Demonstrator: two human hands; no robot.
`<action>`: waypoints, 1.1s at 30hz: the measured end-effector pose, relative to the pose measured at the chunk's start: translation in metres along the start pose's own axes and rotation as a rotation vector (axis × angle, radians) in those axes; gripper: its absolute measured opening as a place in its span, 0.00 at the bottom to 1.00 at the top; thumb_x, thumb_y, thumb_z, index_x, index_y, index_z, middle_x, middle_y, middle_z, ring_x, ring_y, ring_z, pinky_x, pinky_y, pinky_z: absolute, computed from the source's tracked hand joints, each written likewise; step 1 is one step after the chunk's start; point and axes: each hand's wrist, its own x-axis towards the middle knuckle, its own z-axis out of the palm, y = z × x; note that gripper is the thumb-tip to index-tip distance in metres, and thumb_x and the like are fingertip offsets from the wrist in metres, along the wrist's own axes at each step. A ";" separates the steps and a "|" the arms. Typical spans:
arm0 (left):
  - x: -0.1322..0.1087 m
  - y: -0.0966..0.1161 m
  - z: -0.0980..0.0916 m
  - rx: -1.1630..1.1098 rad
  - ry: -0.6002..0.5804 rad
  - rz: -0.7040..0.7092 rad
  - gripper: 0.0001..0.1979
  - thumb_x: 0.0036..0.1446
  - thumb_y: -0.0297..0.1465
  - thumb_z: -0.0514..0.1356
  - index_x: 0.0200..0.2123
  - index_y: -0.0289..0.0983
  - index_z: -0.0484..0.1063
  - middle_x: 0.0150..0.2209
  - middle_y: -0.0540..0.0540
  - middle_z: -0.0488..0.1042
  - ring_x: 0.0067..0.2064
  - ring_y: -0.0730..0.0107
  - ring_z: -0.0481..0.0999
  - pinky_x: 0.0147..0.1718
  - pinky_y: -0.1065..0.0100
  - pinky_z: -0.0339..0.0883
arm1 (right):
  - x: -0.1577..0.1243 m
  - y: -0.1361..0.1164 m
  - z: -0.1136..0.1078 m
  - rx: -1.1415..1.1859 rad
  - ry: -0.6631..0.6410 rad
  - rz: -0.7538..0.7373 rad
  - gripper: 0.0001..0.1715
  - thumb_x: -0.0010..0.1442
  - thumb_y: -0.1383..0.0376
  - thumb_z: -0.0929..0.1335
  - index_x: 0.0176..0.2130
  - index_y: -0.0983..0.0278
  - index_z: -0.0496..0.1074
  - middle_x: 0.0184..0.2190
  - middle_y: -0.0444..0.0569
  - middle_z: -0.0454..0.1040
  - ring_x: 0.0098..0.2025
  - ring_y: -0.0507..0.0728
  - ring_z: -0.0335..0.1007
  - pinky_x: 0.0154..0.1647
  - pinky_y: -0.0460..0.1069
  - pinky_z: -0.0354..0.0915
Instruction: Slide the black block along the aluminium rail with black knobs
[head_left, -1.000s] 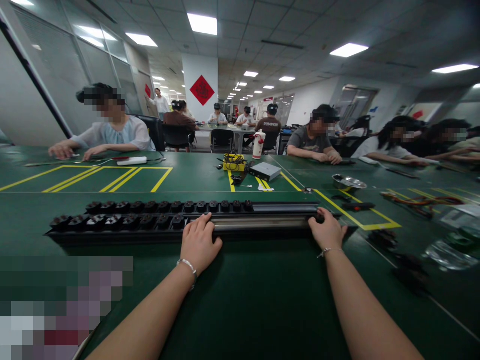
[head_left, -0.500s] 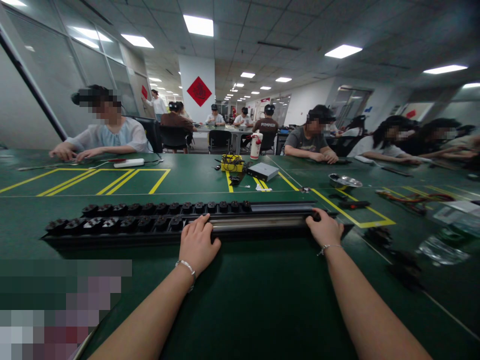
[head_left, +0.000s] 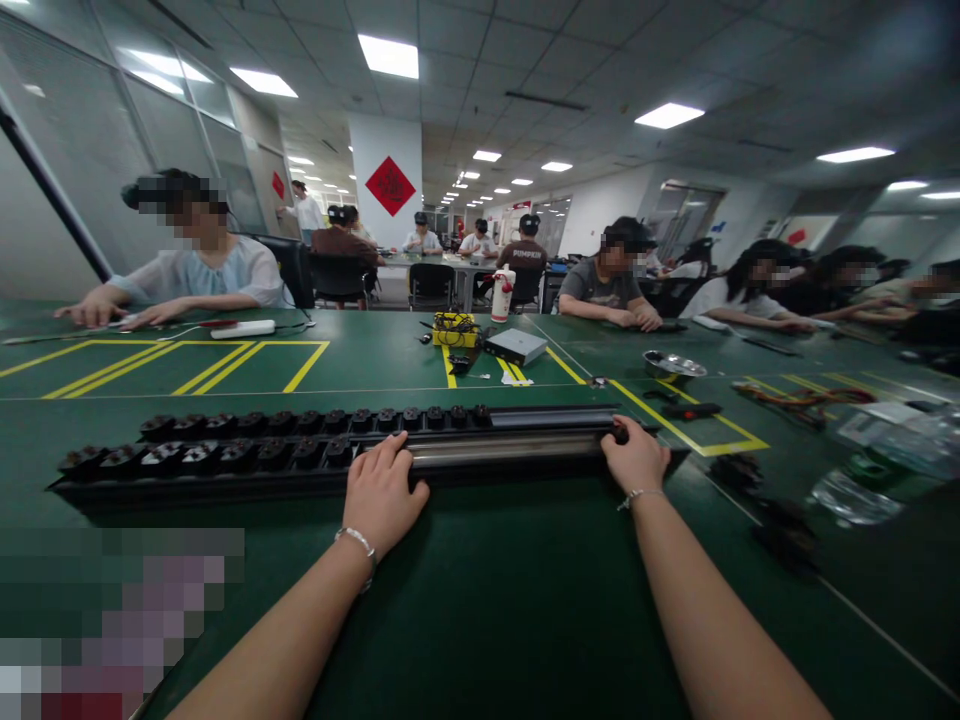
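Note:
A long black tray lies crosswise on the green table, with two rows of black plug-like pieces along its left and middle parts. A bare, shiny channel runs along its near right part. My left hand lies over the near row, just past its last piece. Its fingers are bent over the tray and its thumb is at the near side. At the tray's right end, my right hand is closed with thumb and forefinger around a small black piece, partly hidden by the fingers.
More black pieces lie right of the tray. Beyond them are a clear plastic bottle, a metal bowl and wires. A grey box and yellow item sit behind. Several people work around the tables.
The whole view has shifted slightly, so everything appears a little further left. Both hands keep their places on the tray, and the pieces look unmoved.

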 end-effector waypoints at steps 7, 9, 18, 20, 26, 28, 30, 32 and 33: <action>0.000 -0.001 0.001 0.011 -0.005 -0.004 0.10 0.50 0.34 0.53 0.35 0.41 0.70 0.57 0.45 0.64 0.57 0.59 0.61 0.54 0.55 0.53 | 0.000 -0.001 -0.001 0.001 0.005 0.016 0.24 0.50 0.61 0.61 0.47 0.59 0.69 0.40 0.51 0.71 0.45 0.61 0.63 0.52 0.60 0.49; 0.000 -0.001 0.001 0.018 -0.003 0.001 0.10 0.50 0.35 0.53 0.35 0.41 0.69 0.57 0.45 0.64 0.58 0.59 0.61 0.54 0.55 0.53 | 0.001 0.001 -0.002 -0.011 0.000 0.014 0.24 0.49 0.60 0.61 0.47 0.59 0.69 0.41 0.51 0.70 0.47 0.61 0.62 0.53 0.61 0.49; 0.000 0.001 -0.001 0.015 -0.011 -0.008 0.10 0.49 0.34 0.53 0.36 0.41 0.70 0.57 0.45 0.64 0.57 0.59 0.62 0.54 0.55 0.53 | 0.004 0.008 0.001 0.011 0.009 0.067 0.25 0.49 0.59 0.63 0.47 0.59 0.69 0.47 0.54 0.65 0.53 0.64 0.56 0.53 0.65 0.50; 0.000 0.001 -0.001 0.014 -0.012 -0.007 0.10 0.49 0.34 0.53 0.36 0.41 0.70 0.57 0.45 0.64 0.57 0.59 0.62 0.54 0.55 0.53 | 0.005 0.009 0.001 0.019 0.009 0.063 0.24 0.49 0.59 0.63 0.47 0.59 0.69 0.47 0.54 0.65 0.53 0.64 0.56 0.54 0.65 0.49; 0.000 -0.001 0.000 0.035 -0.006 0.002 0.10 0.50 0.34 0.53 0.35 0.41 0.69 0.57 0.45 0.64 0.57 0.59 0.62 0.53 0.55 0.53 | 0.006 0.008 0.001 0.036 0.012 0.071 0.23 0.49 0.61 0.62 0.46 0.59 0.70 0.47 0.55 0.65 0.54 0.64 0.55 0.55 0.65 0.49; 0.000 -0.001 0.000 0.039 -0.003 0.003 0.09 0.50 0.34 0.53 0.35 0.41 0.69 0.57 0.45 0.64 0.57 0.59 0.62 0.53 0.55 0.54 | 0.006 0.007 0.000 0.037 0.008 0.078 0.23 0.50 0.61 0.62 0.47 0.59 0.70 0.47 0.54 0.66 0.53 0.64 0.56 0.54 0.65 0.50; 0.000 -0.001 0.000 0.035 0.000 0.005 0.09 0.50 0.34 0.53 0.35 0.41 0.69 0.57 0.45 0.64 0.57 0.59 0.62 0.53 0.55 0.53 | 0.006 0.006 -0.001 0.038 0.007 0.089 0.23 0.50 0.62 0.62 0.46 0.59 0.70 0.46 0.54 0.67 0.52 0.64 0.58 0.53 0.64 0.51; 0.000 -0.001 0.001 0.029 0.002 0.009 0.09 0.50 0.34 0.53 0.35 0.41 0.69 0.57 0.45 0.64 0.57 0.59 0.62 0.53 0.55 0.53 | 0.006 0.005 -0.002 0.042 0.011 0.095 0.23 0.50 0.62 0.62 0.46 0.59 0.70 0.45 0.53 0.67 0.51 0.63 0.59 0.52 0.64 0.52; 0.000 -0.001 0.001 0.029 0.003 0.010 0.10 0.50 0.34 0.53 0.35 0.41 0.69 0.57 0.45 0.64 0.57 0.59 0.62 0.54 0.55 0.53 | 0.006 0.005 -0.003 0.044 0.013 0.095 0.23 0.49 0.63 0.62 0.46 0.59 0.70 0.45 0.53 0.67 0.50 0.63 0.59 0.52 0.64 0.52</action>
